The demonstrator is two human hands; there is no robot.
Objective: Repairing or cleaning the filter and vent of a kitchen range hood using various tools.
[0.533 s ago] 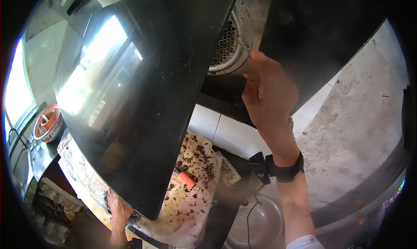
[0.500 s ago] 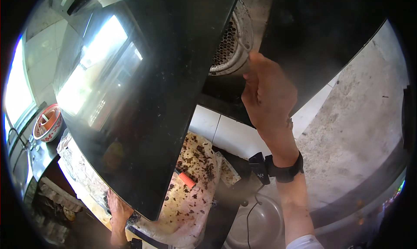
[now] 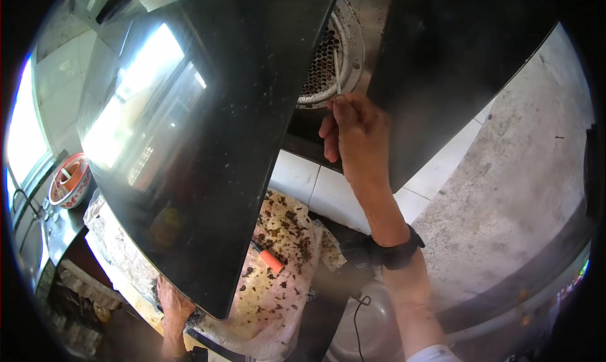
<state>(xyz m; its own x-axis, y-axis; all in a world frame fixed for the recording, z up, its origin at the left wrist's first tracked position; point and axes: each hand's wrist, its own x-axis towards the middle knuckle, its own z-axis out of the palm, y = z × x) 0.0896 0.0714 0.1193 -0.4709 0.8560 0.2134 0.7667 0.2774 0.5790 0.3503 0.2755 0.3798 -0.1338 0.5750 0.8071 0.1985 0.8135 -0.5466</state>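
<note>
My right hand is closed around a thin, pale stick, which stands up from the fingertips. The stick's upper end lies against a round vent with a brown, dirty honeycomb grille and a metal rim. A large glossy black panel hides the vent's left part. Low on the left, my left hand is at the panel's lower edge, its fingers mostly hidden. Something dark and fuzzy shows beside it; I cannot make out what it is.
A second black panel hangs to the right. Below, a crumpled plastic sheet carries dark greasy crumbs and an orange-handled tool. A grey basin stands under my right forearm. At far left sits a red-patterned bowl.
My right hand has moved left and slightly down, and the pale stick now crosses the grille instead of the rim. My left hand has stayed in place.
</note>
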